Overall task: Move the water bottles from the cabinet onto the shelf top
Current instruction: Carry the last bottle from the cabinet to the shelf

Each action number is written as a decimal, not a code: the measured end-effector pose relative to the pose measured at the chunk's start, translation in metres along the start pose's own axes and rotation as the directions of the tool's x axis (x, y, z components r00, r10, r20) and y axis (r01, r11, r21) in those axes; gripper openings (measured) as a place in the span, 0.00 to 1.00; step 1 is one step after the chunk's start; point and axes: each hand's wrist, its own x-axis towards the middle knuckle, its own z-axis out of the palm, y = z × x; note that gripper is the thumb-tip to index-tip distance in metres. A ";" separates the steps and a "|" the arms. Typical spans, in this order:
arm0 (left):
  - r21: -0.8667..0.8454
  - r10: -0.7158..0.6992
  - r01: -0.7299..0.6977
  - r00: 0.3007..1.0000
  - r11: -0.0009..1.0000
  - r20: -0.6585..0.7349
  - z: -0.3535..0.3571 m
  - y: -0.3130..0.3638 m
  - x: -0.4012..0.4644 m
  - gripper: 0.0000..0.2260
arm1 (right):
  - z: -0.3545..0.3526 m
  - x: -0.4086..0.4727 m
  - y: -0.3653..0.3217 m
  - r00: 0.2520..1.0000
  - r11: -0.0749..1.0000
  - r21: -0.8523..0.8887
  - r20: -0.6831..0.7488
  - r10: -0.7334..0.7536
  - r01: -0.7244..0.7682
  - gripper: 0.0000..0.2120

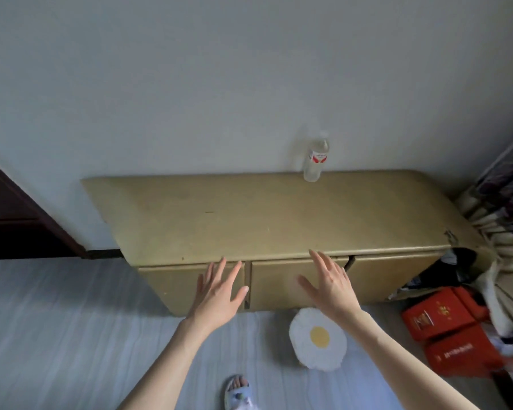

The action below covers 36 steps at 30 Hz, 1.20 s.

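A low tan cabinet [267,220] stands against the white wall, its flat top seen from above. One clear water bottle [316,158] with a red and white label stands upright near the back edge of the top, right of centre. My left hand [216,291] is stretched out with straight, spread fingers in front of the left door. My right hand [329,285] is likewise spread in front of the middle door [279,285]. Neither hand holds anything. The doors look closed, so the inside is hidden.
A fried-egg shaped cushion [317,340] lies on the pale floor below my right hand. Red boxes [447,329] and a black bag sit at the right, beside a curtain [504,226]. A dark wooden door frame [27,220] is at the left. My slippered foot [239,392] shows below.
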 end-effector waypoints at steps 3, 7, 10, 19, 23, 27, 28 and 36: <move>0.033 -0.006 0.004 0.997 0.999 0.082 -0.005 -0.004 0.064 0.26 | -0.007 0.054 0.003 0.997 0.997 0.040 0.006 0.072 -0.073 0.31; 0.086 -0.009 -0.009 0.979 0.996 0.202 0.005 -0.010 0.129 0.26 | -0.007 0.121 0.019 0.983 0.975 0.136 0.060 0.172 -0.178 0.31; 0.102 -0.052 0.027 0.967 0.994 0.250 0.015 -0.014 0.173 0.27 | -0.001 0.178 0.036 0.959 0.923 0.260 0.099 0.267 -0.284 0.30; 0.142 -0.208 0.172 0.932 0.975 0.296 0.050 -0.013 0.295 0.30 | 0.010 0.374 0.082 0.862 0.694 0.555 0.085 0.500 -0.458 0.34; 0.173 -0.246 0.203 0.927 0.964 0.283 0.054 -0.023 0.344 0.34 | 0.002 0.450 0.104 0.872 0.716 0.579 -0.017 0.489 -0.390 0.40; 0.199 -0.323 0.269 0.887 0.942 0.330 0.056 -0.038 0.364 0.35 | 0.008 0.488 0.104 0.836 0.681 0.687 -0.200 0.511 -0.252 0.34; 0.194 -0.329 0.277 0.883 0.941 0.334 0.057 -0.040 0.364 0.35 | 0.010 0.493 0.101 0.818 0.659 0.714 -0.222 0.531 -0.234 0.34; 0.128 -0.322 0.295 0.863 0.947 0.389 0.050 -0.044 0.370 0.32 | 0.014 0.498 0.105 0.781 0.626 0.734 -0.217 0.585 -0.264 0.34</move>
